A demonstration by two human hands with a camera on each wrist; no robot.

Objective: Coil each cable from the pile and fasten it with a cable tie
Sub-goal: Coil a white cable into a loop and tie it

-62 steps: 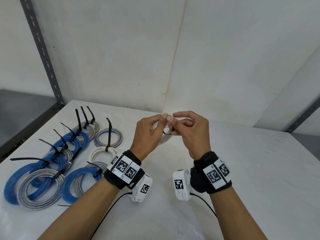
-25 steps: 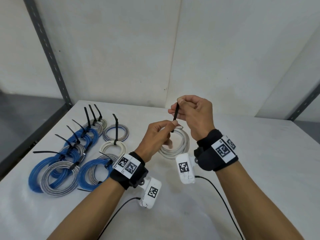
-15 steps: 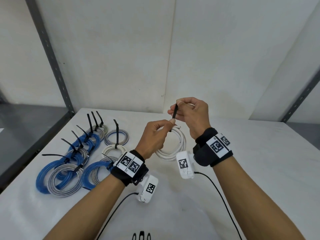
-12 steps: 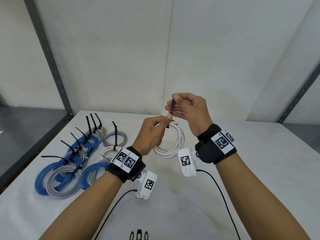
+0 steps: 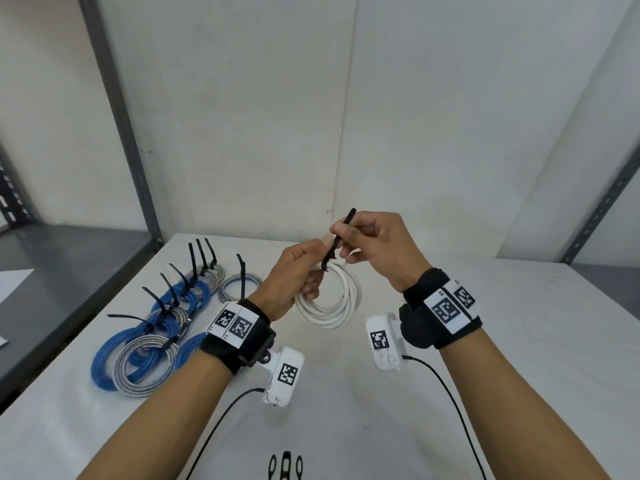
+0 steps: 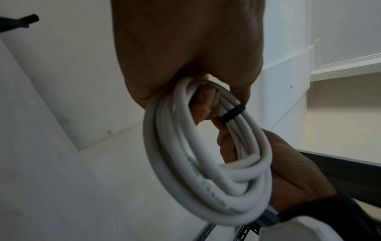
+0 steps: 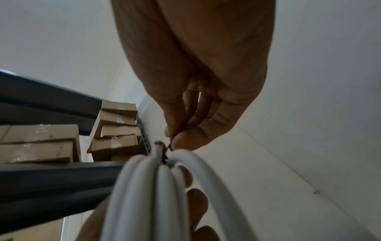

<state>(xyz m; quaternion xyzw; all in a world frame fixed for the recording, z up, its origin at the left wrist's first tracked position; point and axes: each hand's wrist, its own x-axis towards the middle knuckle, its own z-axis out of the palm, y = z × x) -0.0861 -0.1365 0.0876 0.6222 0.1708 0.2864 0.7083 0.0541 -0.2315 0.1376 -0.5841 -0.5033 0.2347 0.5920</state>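
- White cable coil point(image 5: 329, 299) now hangs from left hand point(image 5: 294, 271), gripped at the top.
- Right hand point(image 5: 374, 247) pinches black cable tie point(image 5: 341, 233); more tail shows than a second ago, so cinching looks nearly done.

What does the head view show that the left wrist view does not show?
Only the head view shows the tied blue and grey cable coils on the white table, and the right hand pinching the black cable tie's tail. Only the left wrist view shows the tie's band wrapped around the strands. Both show the left hand gripping the white round cable coil.
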